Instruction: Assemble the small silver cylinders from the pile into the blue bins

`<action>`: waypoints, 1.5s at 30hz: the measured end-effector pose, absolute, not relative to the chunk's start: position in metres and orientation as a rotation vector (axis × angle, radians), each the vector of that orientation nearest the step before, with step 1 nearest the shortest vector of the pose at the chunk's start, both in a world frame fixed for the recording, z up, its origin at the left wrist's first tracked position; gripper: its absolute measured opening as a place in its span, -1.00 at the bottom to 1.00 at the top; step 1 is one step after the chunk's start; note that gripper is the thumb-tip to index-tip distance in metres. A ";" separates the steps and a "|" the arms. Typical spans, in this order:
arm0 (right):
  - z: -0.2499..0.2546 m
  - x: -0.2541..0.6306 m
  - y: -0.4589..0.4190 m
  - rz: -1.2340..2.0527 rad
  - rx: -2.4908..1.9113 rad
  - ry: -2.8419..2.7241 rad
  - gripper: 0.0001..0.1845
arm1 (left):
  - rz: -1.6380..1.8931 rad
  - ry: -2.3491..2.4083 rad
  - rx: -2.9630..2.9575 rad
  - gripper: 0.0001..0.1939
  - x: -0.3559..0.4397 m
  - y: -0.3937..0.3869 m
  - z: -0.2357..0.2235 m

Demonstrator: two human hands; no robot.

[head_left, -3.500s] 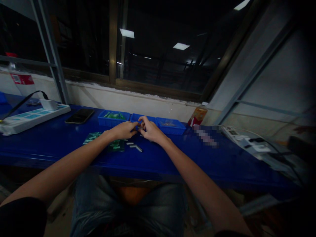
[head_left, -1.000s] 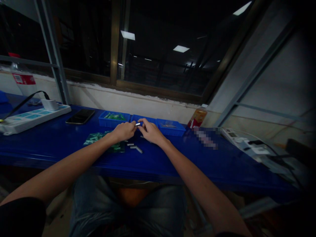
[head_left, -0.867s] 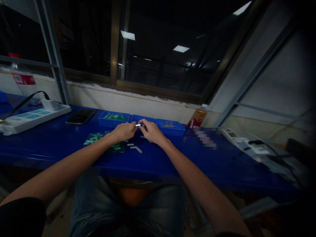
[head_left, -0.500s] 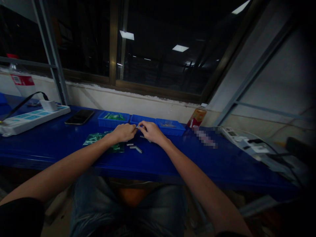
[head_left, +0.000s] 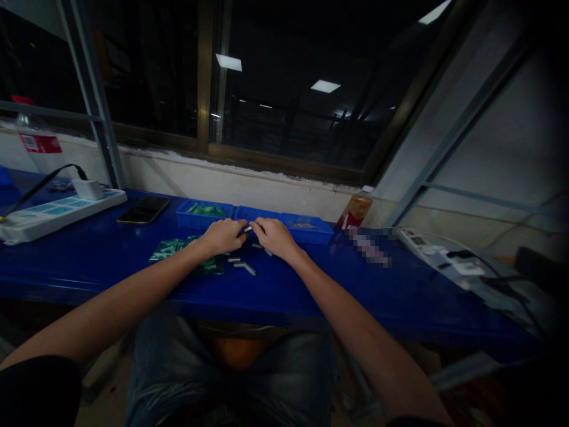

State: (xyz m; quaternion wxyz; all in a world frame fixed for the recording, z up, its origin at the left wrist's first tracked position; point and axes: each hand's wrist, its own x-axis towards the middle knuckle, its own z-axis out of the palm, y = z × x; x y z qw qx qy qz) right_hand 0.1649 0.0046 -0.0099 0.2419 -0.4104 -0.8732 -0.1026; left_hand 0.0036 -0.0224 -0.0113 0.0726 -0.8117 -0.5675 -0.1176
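Note:
A small silvery cylindrical piece (head_left: pixel 248 229) is pinched between my two hands above the blue table. My left hand (head_left: pixel 223 236) is closed round its left end, while the fingertips of my right hand (head_left: pixel 273 236) press together at its right end. Fingers cover most of the piece, so its exact kind cannot be made out. Several similar silvery pieces (head_left: pixel 249 269) lie on the table just below and between the hands. A green see-through bag (head_left: pixel 208 264) with many small pieces lies beside my left wrist and is partly hidden by the forearm.
Three blue trays stand in a row behind my hands: the left tray (head_left: pixel 189 222) holds green pieces, the right tray (head_left: pixel 317 236) small items. A phone (head_left: pixel 143 210) and power strip (head_left: pixel 62 212) lie left. An orange-labelled bottle (head_left: pixel 357 212) and another strip (head_left: pixel 444 258) are right.
The silvery piece was turned between my fingers and shows less than a second ago. My right fingers have closed in nearer to my left hand. The loose pieces on the table have stayed put.

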 end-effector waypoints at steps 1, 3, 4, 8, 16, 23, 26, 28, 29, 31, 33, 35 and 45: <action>-0.010 0.165 0.005 -0.278 -1.122 -2.384 -0.62 | -0.372 -1.708 -2.438 -0.59 0.004 -0.023 -0.011; -0.012 0.165 0.006 -0.264 -1.114 -2.381 -0.61 | -0.394 -1.721 -2.437 -0.57 0.004 -0.023 -0.011; -0.012 0.165 0.006 -0.253 -1.107 -2.380 -0.61 | -0.400 -1.723 -2.435 -0.56 0.004 -0.023 -0.011; -0.013 0.164 0.003 -0.126 -1.064 -2.348 -0.68 | -0.390 -1.723 -2.437 -0.56 0.003 -0.022 -0.012; -0.012 0.166 0.002 -0.004 -0.896 -2.331 -0.83 | -0.369 -1.711 -2.460 -0.56 0.001 -0.017 -0.013; -0.011 0.164 0.003 -0.169 -0.997 -2.349 -0.71 | -0.351 -1.732 -2.437 -0.58 0.003 -0.021 -0.012; -0.011 0.165 0.004 -0.250 -1.060 -2.349 -0.64 | -0.365 -1.735 -2.434 -0.55 0.004 -0.022 -0.011; -0.011 0.165 0.005 -0.266 -1.072 -2.343 -0.63 | -0.378 -1.739 -2.429 -0.53 0.004 -0.022 -0.010; -0.011 0.165 0.006 -0.265 -1.074 -2.339 -0.62 | -0.382 -1.738 -2.428 -0.53 0.003 -0.022 -0.010; -0.012 0.165 0.006 -0.249 -1.072 -2.333 -0.62 | -0.383 -1.740 -2.426 -0.53 0.003 -0.022 -0.011; -0.012 0.165 0.005 -0.198 -1.060 -2.321 -0.63 | -0.380 -1.747 -2.426 -0.53 0.002 -0.021 -0.011; -0.012 0.165 0.004 -0.111 -1.037 -2.304 -0.68 | -0.374 -1.759 -2.426 -0.51 0.002 -0.020 -0.012; -0.007 0.168 0.002 -0.071 -0.921 -2.292 -0.84 | -0.356 -1.785 -2.425 -0.52 0.002 -0.022 -0.009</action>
